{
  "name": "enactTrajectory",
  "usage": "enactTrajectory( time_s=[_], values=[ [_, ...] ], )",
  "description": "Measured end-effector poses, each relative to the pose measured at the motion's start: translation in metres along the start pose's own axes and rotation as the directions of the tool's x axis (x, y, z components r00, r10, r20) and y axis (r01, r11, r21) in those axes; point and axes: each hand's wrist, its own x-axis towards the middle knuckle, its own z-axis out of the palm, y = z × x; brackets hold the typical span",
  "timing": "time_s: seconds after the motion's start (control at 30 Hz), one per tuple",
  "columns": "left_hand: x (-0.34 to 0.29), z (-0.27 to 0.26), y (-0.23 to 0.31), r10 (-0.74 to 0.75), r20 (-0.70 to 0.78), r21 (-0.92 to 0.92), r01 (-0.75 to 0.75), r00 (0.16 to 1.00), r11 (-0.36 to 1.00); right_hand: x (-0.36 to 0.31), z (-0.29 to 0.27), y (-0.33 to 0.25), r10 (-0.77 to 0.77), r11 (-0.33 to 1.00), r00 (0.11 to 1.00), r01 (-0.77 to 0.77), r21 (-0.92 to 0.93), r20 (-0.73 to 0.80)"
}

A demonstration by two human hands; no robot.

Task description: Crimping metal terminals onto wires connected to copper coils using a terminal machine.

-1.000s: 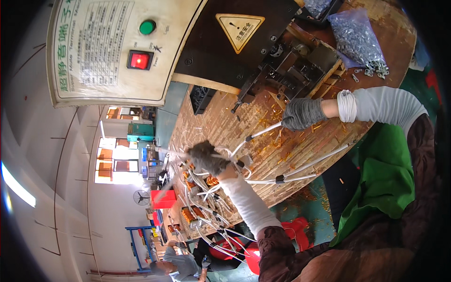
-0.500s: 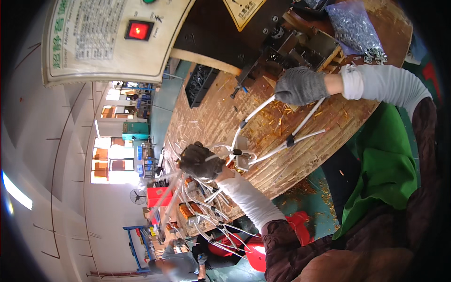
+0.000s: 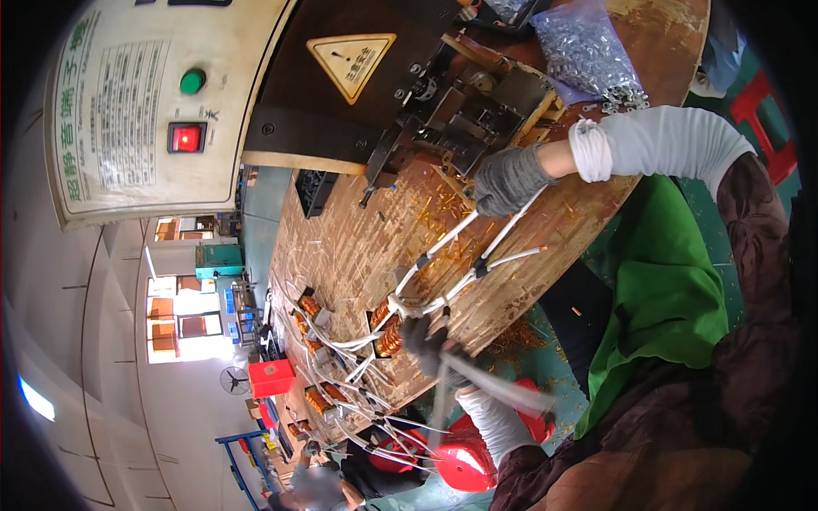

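Observation:
My right hand (image 3: pixel 511 180), in a grey knitted glove, is closed around the ends of white cables (image 3: pixel 450 235) in front of the machine's metal tooling (image 3: pixel 464 106). Black bands bind these cables in places. Lower down, my left hand (image 3: pixel 430 345), in a darker glove, is beside a copper-wound coil (image 3: pixel 388 336) where the cables gather. Its fingers are partly smeared, but they look closed on white leads (image 3: pixel 498 387) that trail from it, blurred by motion. One separate cable end (image 3: pixel 542 249) points toward my body.
The machine's cream panel (image 3: pixel 145 119) carries a lit red switch and a green button. A bag of metal terminals (image 3: pixel 588 51) lies beyond my right hand. More coils (image 3: pixel 319 396) with white leads lie left on the wooden table (image 3: pixel 341 255). A red stool (image 3: pixel 464 460) stands nearby; another person (image 3: pixel 319 485) works behind.
My left hand has moved right and nearer to me, and the blurred leads have swung across to the near side. My right hand still grips cables by the tooling. The whole view has shifted.

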Motion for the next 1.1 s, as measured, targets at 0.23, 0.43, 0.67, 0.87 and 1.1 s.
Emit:
enactTrajectory(
  time_s=[0.23, 0.43, 0.67, 0.87, 1.1],
  values=[
    [-0.032, 0.017, 0.027, -0.097, 0.62, 0.364, -0.176, 0.779, 0.915, -0.001, 0.017, 0.024, 0.081, 0.994, 0.995, -0.085, -0.068, -0.056],
    [0.061, -0.013, 0.036, -0.079, 0.651, 0.088, 0.028, 0.755, 0.996, 0.007, 0.023, 0.029, -0.217, 0.962, 0.976, 0.219, -0.165, 0.03],
    [0.112, 0.11, 0.003, 0.091, 0.767, -0.106, -0.015, 0.636, 0.994, -0.015, 0.006, -0.015, 0.198, 0.964, 0.962, -0.226, -0.141, -0.19],
    [0.083, 0.115, -0.005, -0.029, 0.769, -0.235, 0.324, 0.639, 0.916, -0.042, 0.007, 0.039, 0.247, 0.823, 0.968, -0.194, 0.533, -0.029],
    [0.087, 0.124, 0.002, 0.026, 0.684, -0.207, 0.159, 0.729, 0.965, -0.041, 0.011, 0.011, -0.013, 0.972, 0.913, -0.084, -0.218, -0.408]
  ],
)
